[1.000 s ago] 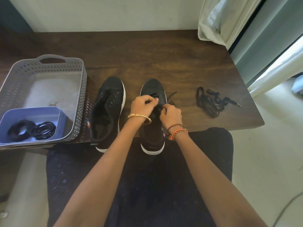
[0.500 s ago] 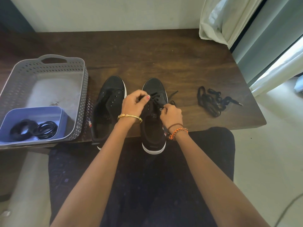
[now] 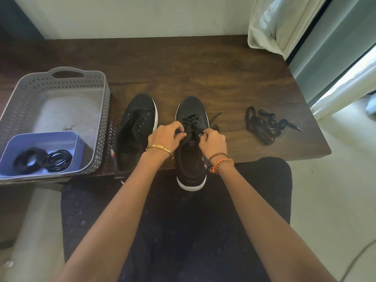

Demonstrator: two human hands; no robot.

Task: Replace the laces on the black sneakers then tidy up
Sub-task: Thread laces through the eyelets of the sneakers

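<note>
Two black sneakers with white soles stand side by side on the dark wooden table (image 3: 203,64), heels over its near edge. The left sneaker (image 3: 135,133) has bare eyelets and no lace. The right sneaker (image 3: 192,143) carries a black lace (image 3: 190,121) through its front eyelets. My left hand (image 3: 165,137) pinches the lace at the shoe's left eyelet row. My right hand (image 3: 212,140) pinches the lace on the right eyelet row. A loose lace end (image 3: 215,117) trails off the shoe's right side.
A heap of loose black laces (image 3: 264,125) lies on the table to the right. At the left stands a grey perforated basket (image 3: 61,86) holding a blue tub (image 3: 12,145) with coiled black laces (image 3: 43,159). A curtain (image 3: 284,23) hangs at the far right.
My left hand has moved from the shoe's middle out to its left eyelet row, drawing the lace with it. The right hand stays at the right eyelets.
</note>
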